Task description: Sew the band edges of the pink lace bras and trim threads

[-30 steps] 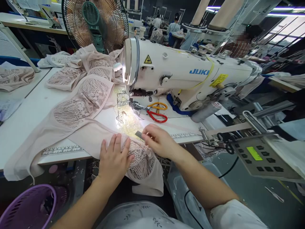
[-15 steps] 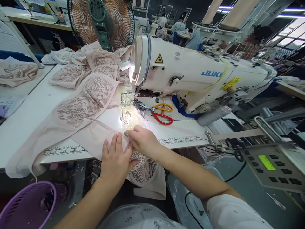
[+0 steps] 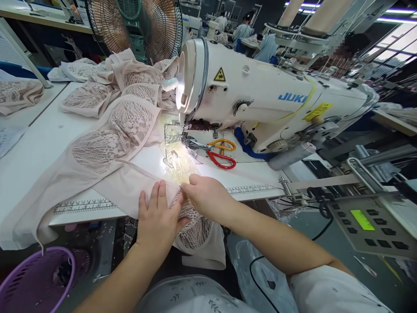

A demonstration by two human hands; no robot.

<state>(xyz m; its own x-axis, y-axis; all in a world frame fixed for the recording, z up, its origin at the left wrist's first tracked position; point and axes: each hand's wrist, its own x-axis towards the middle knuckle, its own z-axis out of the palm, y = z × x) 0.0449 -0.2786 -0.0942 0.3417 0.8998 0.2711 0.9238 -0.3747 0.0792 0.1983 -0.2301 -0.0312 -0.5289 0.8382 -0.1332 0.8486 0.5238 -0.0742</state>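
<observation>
A beige lace bra point(image 3: 130, 117) lies across the white table, with more fabric hanging over the front edge. My left hand point(image 3: 159, 215) rests on the beige fabric at that edge, fingers spread. Just right of it, my right hand point(image 3: 203, 193) is closed, fingertips pinching the fabric's edge; the exact grip is partly hidden. Beyond the hands, the lit needle area of a white sewing machine point(image 3: 260, 87) stands over yellowish tape point(image 3: 179, 161). Scissors point(image 3: 221, 152) with one orange and one red handle lie beside the needle area.
More beige lace pieces point(image 3: 87, 95) are piled at the back left, before a large fan point(image 3: 137, 30). A purple basket point(image 3: 42, 278) stands low at left. A control panel point(image 3: 371, 224) is at right. Several people sit in the background.
My right hand has shifted slightly right; the small grey object at its fingertips no longer shows. My left hand stays nearly in place. The view has shifted a little.
</observation>
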